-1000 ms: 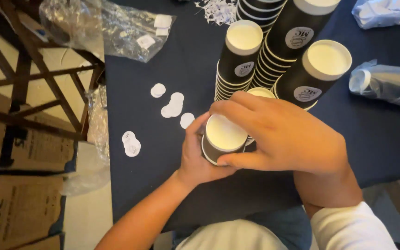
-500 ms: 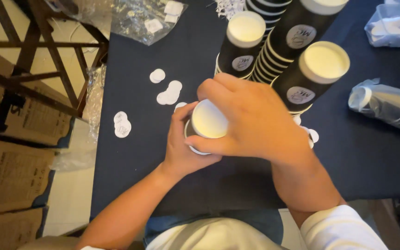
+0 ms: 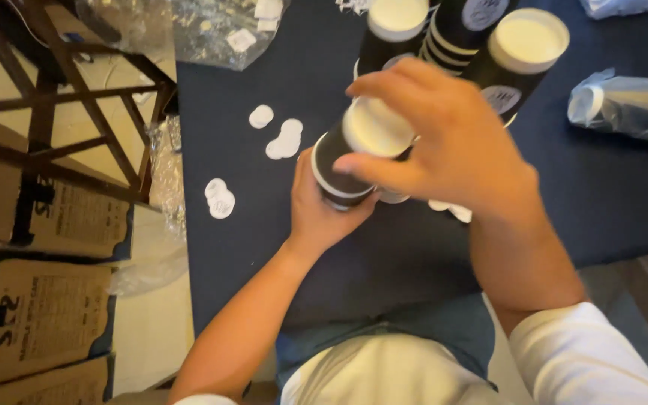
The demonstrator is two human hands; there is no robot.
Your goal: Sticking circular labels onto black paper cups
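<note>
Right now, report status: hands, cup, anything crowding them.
Left hand grips black cup from below. Right hand clamps its white base. Cup stacks close behind; white round stickers loose alongside.

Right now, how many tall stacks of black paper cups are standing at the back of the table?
3 show: one stack behind the hands, one beside it at the top edge, one farther right. More may be cut off above.

A black paper cup (image 3: 343, 161) with a white rim and a flat white base turned up toward the camera sits tilted above the dark blue worktop (image 3: 264, 247), clasped from below by the left hand (image 3: 324, 210) and from above by the right hand (image 3: 444, 146)
</note>
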